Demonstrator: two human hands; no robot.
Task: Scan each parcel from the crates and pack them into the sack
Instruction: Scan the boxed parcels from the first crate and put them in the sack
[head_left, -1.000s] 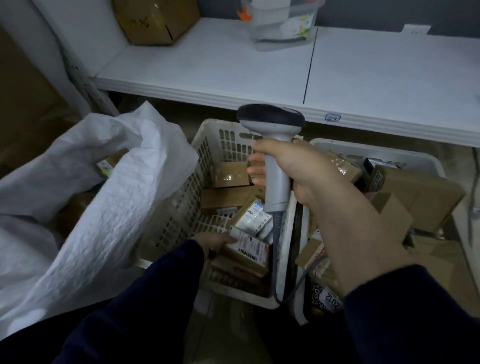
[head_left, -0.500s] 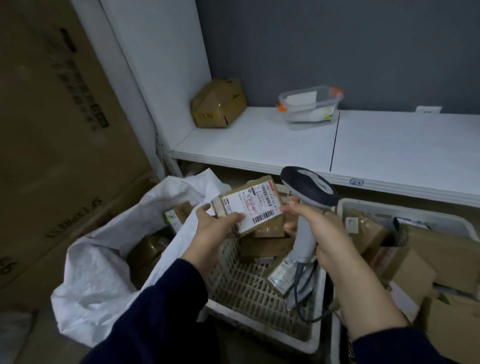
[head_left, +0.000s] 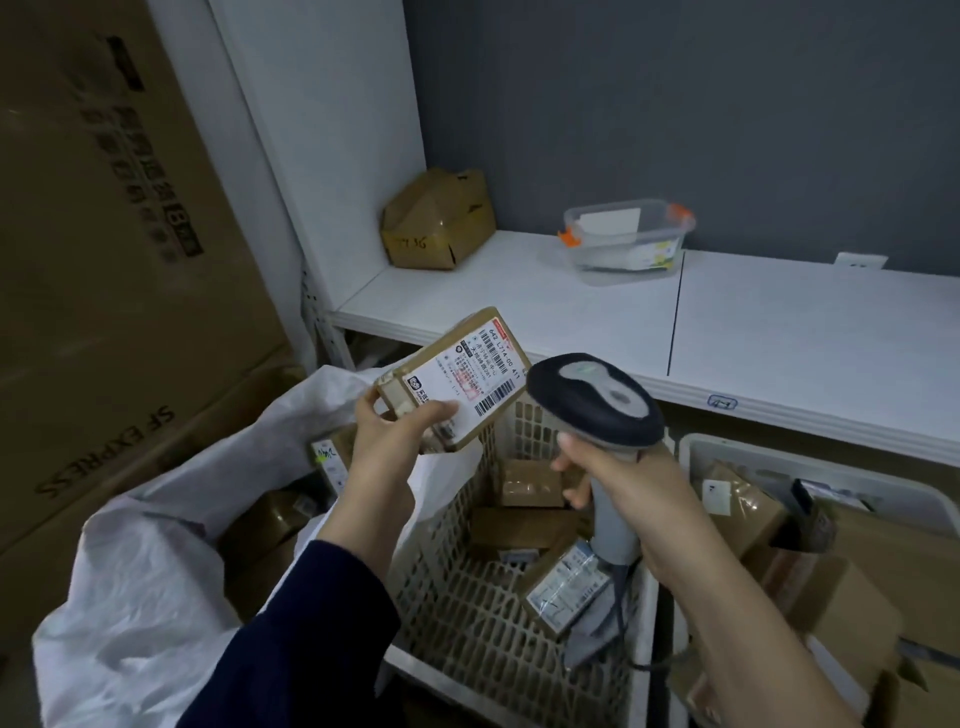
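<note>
The left hand (head_left: 384, 441) holds a parcel (head_left: 457, 379) up above the far left corner of the left crate (head_left: 467, 613), thumb across the near edge of its white label and fingers wrapped behind. The label faces up toward the camera, its barcode on the right side. The right hand (head_left: 634, 488) is closed around the grey handle of the scanner (head_left: 595, 400), whose dark head sits just right of the parcel, near the barcode; its cable runs down from the handle into the crate.

Half a second ago the parcel was held in much the same place with the scanner head beside it; now the two appear closer together and the parcel is tilted more, its right end raised. A second ago the left hand was down in the crate gripping this parcel among the others, and the scanner was held higher over the crate.

The sack (head_left: 156, 571) lies open on the left, against the crate's left wall, with several brown parcels already inside. More parcels lie on the left crate's bottom at its far and right sides. The right crate (head_left: 810, 462) is piled with boxes. Beyond, a white shelf (head_left: 571, 312) carries a brown box (head_left: 436, 223) at its left end and a clear tub (head_left: 628, 239) with orange clips farther right. A big carton (head_left: 104, 260) stands at the left.
</note>
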